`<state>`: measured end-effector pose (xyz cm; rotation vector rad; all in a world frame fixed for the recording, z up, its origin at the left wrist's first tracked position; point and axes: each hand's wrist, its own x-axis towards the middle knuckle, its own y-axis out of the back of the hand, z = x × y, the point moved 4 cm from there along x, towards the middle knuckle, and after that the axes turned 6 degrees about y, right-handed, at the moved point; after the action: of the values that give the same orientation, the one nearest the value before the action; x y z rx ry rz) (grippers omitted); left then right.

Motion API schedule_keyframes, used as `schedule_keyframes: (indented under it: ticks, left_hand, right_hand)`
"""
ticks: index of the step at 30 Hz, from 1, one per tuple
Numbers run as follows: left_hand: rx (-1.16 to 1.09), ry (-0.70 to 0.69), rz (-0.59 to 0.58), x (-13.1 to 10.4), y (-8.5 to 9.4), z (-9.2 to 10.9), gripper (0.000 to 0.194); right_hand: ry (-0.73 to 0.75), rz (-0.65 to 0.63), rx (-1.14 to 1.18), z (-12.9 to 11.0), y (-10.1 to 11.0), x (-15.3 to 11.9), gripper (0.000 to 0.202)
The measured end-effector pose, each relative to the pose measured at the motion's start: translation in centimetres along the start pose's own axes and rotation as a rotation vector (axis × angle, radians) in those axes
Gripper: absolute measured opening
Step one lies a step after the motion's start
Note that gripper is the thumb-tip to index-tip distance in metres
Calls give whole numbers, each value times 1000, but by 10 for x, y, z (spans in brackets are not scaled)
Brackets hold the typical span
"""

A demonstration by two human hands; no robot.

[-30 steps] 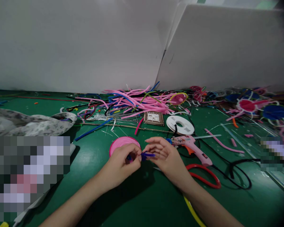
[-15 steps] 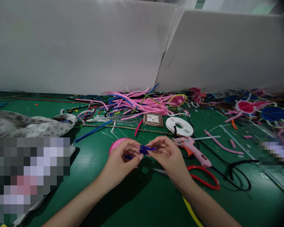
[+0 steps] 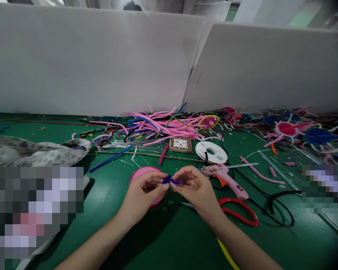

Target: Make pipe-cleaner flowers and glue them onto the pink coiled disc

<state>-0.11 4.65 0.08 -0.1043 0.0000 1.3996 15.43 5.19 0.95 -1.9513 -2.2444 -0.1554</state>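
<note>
Nearest, the left hand [image 3: 146,191] and the right hand [image 3: 193,187] met fingertip to fingertip above the green table [image 3: 169,240], both pinching a small dark-blue pipe-cleaner piece [image 3: 171,181] between thumbs and forefingers. It was held just above the table at the middle, in front of a pink spool [image 3: 146,173] that lay partly hidden behind the left hand. A yellow strip [image 3: 228,255] ran under the right forearm. Just right of that hand lay red-handled scissors [image 3: 239,212], and beyond them a pink glue gun [image 3: 225,176] with a black cord [image 3: 278,210] looping off to the right. Farther back sat a white tape reel [image 3: 211,152] and a small framed square [image 3: 181,144], side by side. A patterned cloth [image 3: 30,152] lay at the left. Behind these a heap of pink pipe cleaners [image 3: 163,125] sprawled, with pink and blue finished pieces [image 3: 298,131] to its right. White boards [image 3: 101,60] stood along the table's far edge.
</note>
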Motion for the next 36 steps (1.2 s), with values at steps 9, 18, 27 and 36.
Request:
schedule_keyframes:
  ticks: [9,18,27,36]
  left_hand:
    - [-124,148,-13,1,3,-2,27]
    - [-206,210,-70,-1,0,-5,28]
    - [-377,224,-71,0,0,0,28]
    - [-461,346,-62,0,4,-1,31]
  right_hand:
    - [147,-45,-706,-78,60,-16,9]
    - [-68,-314,-1321,-26,101,-97,44]
    - [5,-256,-1556,-21,98,-98,55]
    - [-127,-201,-1533,-5,108,-95,36]
